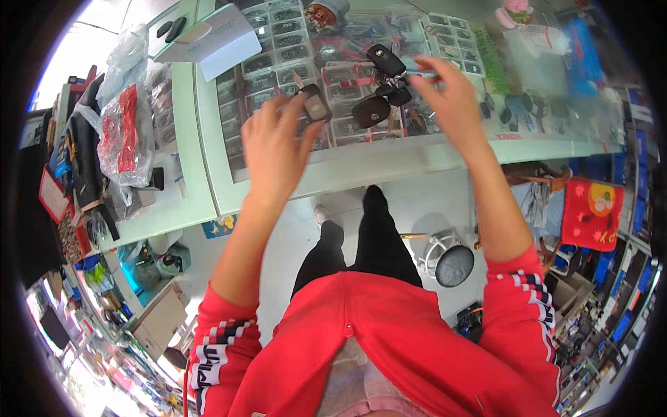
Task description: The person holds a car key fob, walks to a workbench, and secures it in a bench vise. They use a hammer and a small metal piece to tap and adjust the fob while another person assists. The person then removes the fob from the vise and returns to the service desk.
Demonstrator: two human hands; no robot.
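On the glass countertop point(274, 177), a key point(314, 104) with a black and silver head lies just under the fingertips of my left hand point(278, 139); I cannot tell whether they touch it. That hand's fingers are spread. To its right, a bunch of several dark car key fobs sits on a ring: a black fob point(385, 60) at the top and a brown-black oval one point(370, 111) below. My right hand point(448, 101) is beside the bunch, thumb and forefinger apart at the ring, loosely curved. Key trays point(274, 42) show beneath the glass.
An open white box point(205, 38) stands upper left, beside plastic bags point(125, 132) with red contents. At the right back are a pink figurine point(513, 12) and blue packaging point(583, 52). Below the counter are a round stool point(451, 264) and a red cloth point(587, 208).
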